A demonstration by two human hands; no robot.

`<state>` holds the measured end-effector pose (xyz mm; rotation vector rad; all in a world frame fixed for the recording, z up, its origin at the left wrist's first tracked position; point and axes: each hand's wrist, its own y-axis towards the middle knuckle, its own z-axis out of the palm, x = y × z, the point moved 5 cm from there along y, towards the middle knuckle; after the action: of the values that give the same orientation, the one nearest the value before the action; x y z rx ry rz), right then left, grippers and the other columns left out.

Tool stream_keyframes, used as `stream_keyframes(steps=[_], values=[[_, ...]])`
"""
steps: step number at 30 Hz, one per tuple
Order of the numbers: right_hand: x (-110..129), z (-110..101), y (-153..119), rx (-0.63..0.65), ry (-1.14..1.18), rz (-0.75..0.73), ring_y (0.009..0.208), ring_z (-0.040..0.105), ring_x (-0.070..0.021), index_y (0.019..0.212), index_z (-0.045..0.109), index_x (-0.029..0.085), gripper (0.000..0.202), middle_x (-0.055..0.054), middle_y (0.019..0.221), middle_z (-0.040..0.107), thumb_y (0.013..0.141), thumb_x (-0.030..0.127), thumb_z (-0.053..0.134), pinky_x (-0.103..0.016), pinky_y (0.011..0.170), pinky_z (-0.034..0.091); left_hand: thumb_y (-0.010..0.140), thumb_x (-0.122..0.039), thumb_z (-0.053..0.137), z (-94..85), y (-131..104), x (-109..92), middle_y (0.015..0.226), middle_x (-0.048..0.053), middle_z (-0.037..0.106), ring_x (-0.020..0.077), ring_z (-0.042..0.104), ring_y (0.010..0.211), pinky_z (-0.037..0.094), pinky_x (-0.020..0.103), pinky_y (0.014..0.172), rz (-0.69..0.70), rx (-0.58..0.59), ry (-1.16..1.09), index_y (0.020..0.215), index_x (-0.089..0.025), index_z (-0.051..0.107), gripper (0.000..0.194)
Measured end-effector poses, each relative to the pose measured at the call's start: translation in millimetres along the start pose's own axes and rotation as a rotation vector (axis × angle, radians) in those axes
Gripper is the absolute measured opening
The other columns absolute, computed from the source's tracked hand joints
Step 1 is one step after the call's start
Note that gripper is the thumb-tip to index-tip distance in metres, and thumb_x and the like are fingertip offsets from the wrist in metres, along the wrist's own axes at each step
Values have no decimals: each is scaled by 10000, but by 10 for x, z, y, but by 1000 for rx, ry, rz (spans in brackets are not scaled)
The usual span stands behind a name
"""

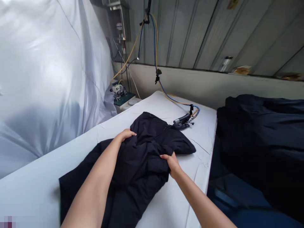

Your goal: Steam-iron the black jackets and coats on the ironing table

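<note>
A black garment (pixel 142 161), apparently a jacket with a short zip at its far end, lies wrinkled across the white-covered table (pixel 152 103). My left hand (pixel 127 134) grips its left side, thumb on top and the other fingers hidden in the fabric. On the right edge, my right hand (pixel 171 161) pinches the cloth with the thumb above and the fingers underneath. Just beyond the garment's far end rests a dark-handled steam iron (pixel 182 121), close to or touching the cloth.
Blue and yellow hoses (pixel 171 98) run from the iron up to an overhead hanger. Silvery sheeting (pixel 52 72) hangs along the left. More dark garments (pixel 261 139) are piled at the right, past the table edge. A small machine (pixel 118 90) stands behind the table.
</note>
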<state>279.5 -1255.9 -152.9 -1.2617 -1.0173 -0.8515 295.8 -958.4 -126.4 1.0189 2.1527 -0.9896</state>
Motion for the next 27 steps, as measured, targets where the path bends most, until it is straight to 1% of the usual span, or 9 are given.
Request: stream_keyframes(steps=[4, 7, 9, 11, 15, 18, 21, 24, 27], values=[[470, 176, -143, 58, 61, -121, 865, 582, -212, 1143, 480, 226, 679, -26, 999, 629, 476, 146, 574, -306, 719, 483, 662, -279, 590, 74, -544, -462, 974, 54, 686, 234, 626, 911, 477, 297, 790, 131, -146, 84, 1002, -197, 644, 355], [767, 175, -287, 130, 99, -162, 801, 580, -201, 1112, 497, 217, 647, -15, 940, 637, 471, 139, 537, -296, 680, 479, 702, -271, 524, 71, -1016, -813, 997, 24, 682, 223, 605, 968, 461, 283, 830, 281, -237, 85, 1052, -218, 634, 371], [894, 135, -391, 186, 113, -190, 758, 576, -187, 1109, 502, 213, 646, -9, 926, 637, 468, 131, 516, -283, 653, 472, 702, -260, 511, 141, -1328, -1030, 1026, 2, 673, 206, 593, 995, 449, 264, 859, 398, -202, 19, 1076, -220, 627, 394], [974, 85, -496, 258, 127, -223, 707, 566, -167, 1127, 497, 213, 667, 0, 906, 637, 467, 121, 496, -264, 621, 461, 692, -254, 512, 270, -1609, -1223, 1064, -13, 657, 194, 588, 1006, 437, 253, 885, 494, -124, -30, 1086, -213, 624, 412], [1079, -91, -675, 370, 166, -241, 592, 525, -131, 1176, 468, 217, 720, 20, 808, 629, 465, 104, 469, -233, 545, 426, 696, -270, 500, 538, -2025, -1565, 1026, -32, 671, 187, 601, 970, 442, 256, 887, 601, -34, -42, 1055, -218, 644, 390], [1220, -351, -767, 393, 196, -252, 547, 492, -113, 1171, 473, 228, 718, 35, 756, 609, 466, 94, 471, -219, 513, 402, 706, -296, 493, 706, -2223, -1847, 967, -36, 686, 188, 610, 926, 459, 264, 857, 679, -1, -46, 1027, -216, 658, 369], [1428, -714, -828, 364, 193, -275, 535, 475, -109, 1140, 497, 238, 696, 50, 702, 585, 461, 84, 477, -215, 499, 388, 713, -316, 491, 903, -2363, -2151, 949, -38, 687, 195, 607, 915, 468, 277, 838, 753, 23, -54, 1037, -212, 653, 377], [1668, -1147, -868, 318, 172, -309, 524, 453, -104, 1100, 521, 236, 674, 65, 641, 557, 448, 73, 473, -211, 495, 378, 719, -330, 498, 1151, -2497, -2485, 961, -27, 684, 204, 600, 930, 464, 285, 842, 821, 27, -105, 1040, -204, 651, 378], [1925, -1657, -895, 277, 164, -379, 533, 441, -93, 1054, 541, 230, 638, 74, 632, 544, 442, 66, 470, -201, 510, 374, 718, -345, 516, 1446, -2644, -2865, 960, -11, 684, 216, 597, 942, 459, 303, 857, 867, 29, -172, 1038, -195, 651, 378]])
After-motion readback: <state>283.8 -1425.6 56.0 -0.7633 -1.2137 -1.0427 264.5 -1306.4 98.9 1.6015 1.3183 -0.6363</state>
